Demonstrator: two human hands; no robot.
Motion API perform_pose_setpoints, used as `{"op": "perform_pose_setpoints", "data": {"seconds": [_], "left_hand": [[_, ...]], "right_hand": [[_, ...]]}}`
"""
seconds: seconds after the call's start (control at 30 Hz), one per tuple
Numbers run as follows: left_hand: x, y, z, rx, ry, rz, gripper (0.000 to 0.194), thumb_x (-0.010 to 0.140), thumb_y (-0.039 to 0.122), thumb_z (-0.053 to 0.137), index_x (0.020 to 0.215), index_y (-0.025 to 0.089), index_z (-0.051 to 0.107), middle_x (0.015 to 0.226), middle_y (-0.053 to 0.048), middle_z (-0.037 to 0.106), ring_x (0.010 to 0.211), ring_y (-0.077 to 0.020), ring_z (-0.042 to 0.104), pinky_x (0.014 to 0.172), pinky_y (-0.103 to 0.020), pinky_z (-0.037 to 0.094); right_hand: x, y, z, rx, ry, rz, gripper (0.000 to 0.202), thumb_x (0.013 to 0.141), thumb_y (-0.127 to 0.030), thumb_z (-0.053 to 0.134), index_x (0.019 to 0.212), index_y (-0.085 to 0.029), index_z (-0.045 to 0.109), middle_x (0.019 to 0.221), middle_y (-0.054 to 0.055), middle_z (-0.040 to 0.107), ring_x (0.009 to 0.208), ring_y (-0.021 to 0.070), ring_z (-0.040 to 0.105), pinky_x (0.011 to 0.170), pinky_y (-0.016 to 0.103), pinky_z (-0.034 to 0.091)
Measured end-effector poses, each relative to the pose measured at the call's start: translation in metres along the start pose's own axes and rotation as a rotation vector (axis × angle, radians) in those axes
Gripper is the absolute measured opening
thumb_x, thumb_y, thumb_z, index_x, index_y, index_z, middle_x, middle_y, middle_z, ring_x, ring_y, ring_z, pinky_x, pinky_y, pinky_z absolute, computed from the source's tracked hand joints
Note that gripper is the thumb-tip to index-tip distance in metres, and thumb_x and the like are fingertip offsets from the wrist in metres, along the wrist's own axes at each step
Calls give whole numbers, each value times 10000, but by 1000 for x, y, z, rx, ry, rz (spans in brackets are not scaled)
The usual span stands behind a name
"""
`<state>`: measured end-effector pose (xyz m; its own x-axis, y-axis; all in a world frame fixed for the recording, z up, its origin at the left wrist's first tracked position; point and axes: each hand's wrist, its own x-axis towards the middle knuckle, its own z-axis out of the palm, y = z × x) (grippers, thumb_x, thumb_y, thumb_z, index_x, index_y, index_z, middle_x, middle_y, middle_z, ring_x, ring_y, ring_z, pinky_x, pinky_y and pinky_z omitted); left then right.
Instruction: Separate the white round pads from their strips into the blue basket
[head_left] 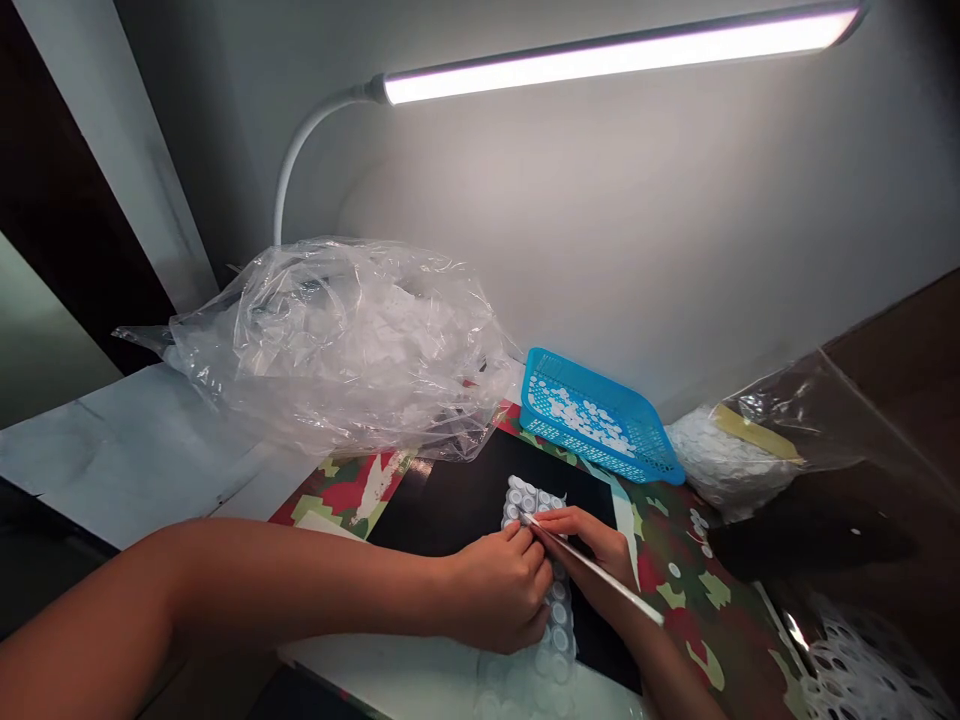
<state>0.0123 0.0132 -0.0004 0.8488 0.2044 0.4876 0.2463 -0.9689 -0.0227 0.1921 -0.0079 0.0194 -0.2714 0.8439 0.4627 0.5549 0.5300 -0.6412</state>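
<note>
My left hand has its fingers curled closed over a strip of round white discs on a black mat; what its fingertips pinch, if anything, is hidden. My right hand is closed on a thin white stick, whose tip meets the strip near my left fingertips. The strip runs from beyond both hands toward the near table edge, with discs side by side in rows. My two hands are close together over its upper part.
A big clear plastic bag lies at the back left. Behind the mat is a blue basket with small white discs. Another bag stands right of it. Overhead hangs a lit lamp. Loose discs lie on the patterned cloth.
</note>
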Motion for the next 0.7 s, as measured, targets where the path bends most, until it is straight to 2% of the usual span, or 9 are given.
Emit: {"op": "perform_pose_setpoints", "data": {"seconds": [0.3,0.47,0.6,0.7], "left_hand": [[1,0,1,20,19,27,333,853,306,406,892,60,627,815,-139,637,812,-266,577,868,-414,419],[-1,1,2,27,28,25,365,851,317,405,926,44,634,903,-175,655,880,-296,596,857,-419,421],[-2,1,2,30,29,-9,432,867,335,386,1034,9,616,1071,-225,633,963,-313,601,843,-403,435],[-3,0,3,22,26,-10,452,861,337,397,1071,-8,601,1084,-235,631,997,-323,594,896,-415,415]], "right_hand": [[-1,4,5,-87,-42,-60,180,866,-138,570,972,-227,685,983,46,696,856,167,683,770,249,561],[0,10,8,-234,38,-140,257,873,-124,535,1077,-226,654,995,67,671,870,174,666,758,260,558],[3,12,5,-307,122,-99,273,867,-96,521,1072,-223,648,1025,74,659,923,180,647,816,280,533],[6,10,4,-212,97,-57,216,861,-110,542,995,-232,659,998,54,670,889,168,654,805,276,530]]}}
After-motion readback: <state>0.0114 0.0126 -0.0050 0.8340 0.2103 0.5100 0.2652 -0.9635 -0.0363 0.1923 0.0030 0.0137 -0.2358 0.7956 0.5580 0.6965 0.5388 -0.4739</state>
